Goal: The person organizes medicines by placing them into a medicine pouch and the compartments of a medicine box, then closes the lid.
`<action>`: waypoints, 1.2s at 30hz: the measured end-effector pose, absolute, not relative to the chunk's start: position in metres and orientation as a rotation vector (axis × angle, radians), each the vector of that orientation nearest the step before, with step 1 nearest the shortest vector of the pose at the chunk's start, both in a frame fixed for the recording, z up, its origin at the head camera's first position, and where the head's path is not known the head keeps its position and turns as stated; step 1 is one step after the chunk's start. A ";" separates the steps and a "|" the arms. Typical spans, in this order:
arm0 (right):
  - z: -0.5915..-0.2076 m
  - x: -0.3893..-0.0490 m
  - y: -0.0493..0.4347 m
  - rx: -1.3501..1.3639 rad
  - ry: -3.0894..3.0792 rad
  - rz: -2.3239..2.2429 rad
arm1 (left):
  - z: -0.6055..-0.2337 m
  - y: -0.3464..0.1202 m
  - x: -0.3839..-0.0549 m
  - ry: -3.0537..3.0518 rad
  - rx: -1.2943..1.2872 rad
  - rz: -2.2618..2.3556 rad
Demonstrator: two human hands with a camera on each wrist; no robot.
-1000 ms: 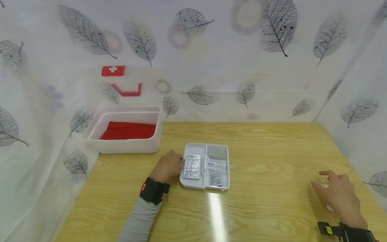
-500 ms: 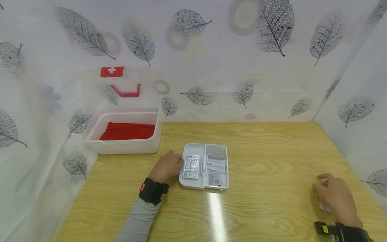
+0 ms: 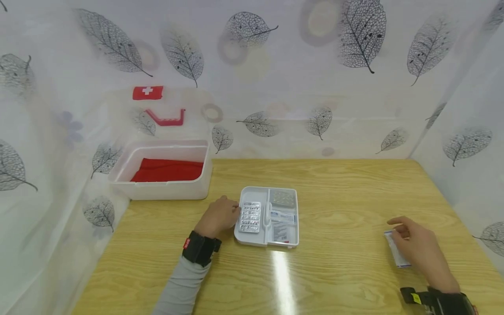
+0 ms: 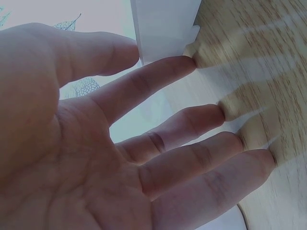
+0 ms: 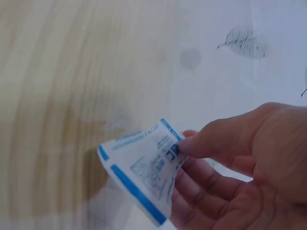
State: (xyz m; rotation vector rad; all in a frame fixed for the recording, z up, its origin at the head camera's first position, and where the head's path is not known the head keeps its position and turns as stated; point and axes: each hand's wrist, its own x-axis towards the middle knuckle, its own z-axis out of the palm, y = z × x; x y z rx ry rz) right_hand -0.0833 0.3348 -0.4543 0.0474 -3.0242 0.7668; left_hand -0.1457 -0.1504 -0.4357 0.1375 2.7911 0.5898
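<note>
My right hand (image 3: pixel 419 245) is at the right side of the table, pinching a flat white packet with blue printed edges (image 5: pixel 144 167) between thumb and fingers. In the right wrist view the packet bends slightly and shows blue print and a small drawing. My left hand (image 3: pixel 220 216) is beside a white divided pill case (image 3: pixel 256 239), with thumb and index finger right at its left wall. In the left wrist view the fingers (image 4: pixel 196 158) are spread and nearly straight, their tips at the wooden table. Inside the case, a silver blister pack (image 3: pixel 250 217) occupies the left compartment.
The case's right compartments contain a yellowish blister pack (image 3: pixel 282 198), a white and blue packet (image 3: pixel 283 217) and a small printed sachet (image 3: pixel 281 232). Behind, at left, stands a translucent box (image 3: pixel 169 191) with red cloth (image 3: pixel 169 170) inside. A leaf-patterned sheet (image 3: pixel 275 96) surrounds the table (image 3: pixel 334 271).
My right hand has moved left over the table, bringing the packet with it, and more of the packet now shows. The left hand and the pill case have stayed in place.
</note>
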 end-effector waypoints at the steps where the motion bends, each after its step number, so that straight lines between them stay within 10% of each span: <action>1: -0.454 -0.085 0.329 0.091 -3.014 0.772 | -0.435 -0.151 -0.146 2.791 0.136 0.589; 36: -0.420 -0.154 0.111 0.844 -2.666 1.250 | -0.436 -0.152 -0.146 2.819 0.179 0.551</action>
